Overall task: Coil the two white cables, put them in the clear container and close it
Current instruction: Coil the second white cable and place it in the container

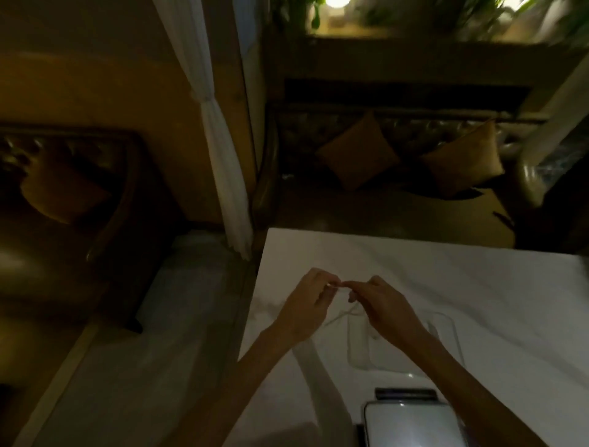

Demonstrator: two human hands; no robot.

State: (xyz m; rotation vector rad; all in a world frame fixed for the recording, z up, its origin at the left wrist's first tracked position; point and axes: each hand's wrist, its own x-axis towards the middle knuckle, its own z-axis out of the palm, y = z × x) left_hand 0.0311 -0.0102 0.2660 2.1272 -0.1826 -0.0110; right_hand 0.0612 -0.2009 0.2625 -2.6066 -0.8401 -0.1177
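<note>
A table (414,264) under a creased white cloth has at its near edge a flat device (411,424) with a pale glowing screen, perhaps a phone, though the dim light leaves that unsure. Beyond the table's far edge stands a dark tufted sofa (398,204) with a left cushion (357,153) and a right cushion (462,159), and above it a ledge (414,41) bears leafy plants (299,12) and a bright lamp (338,2). Just off the table's far left corner hangs a gathered white curtain (223,153), and further left sits a dark armchair (63,178).

L hand (307,306) & R hand (379,304) pinch white cable (342,314) above clear container (360,347).
</note>
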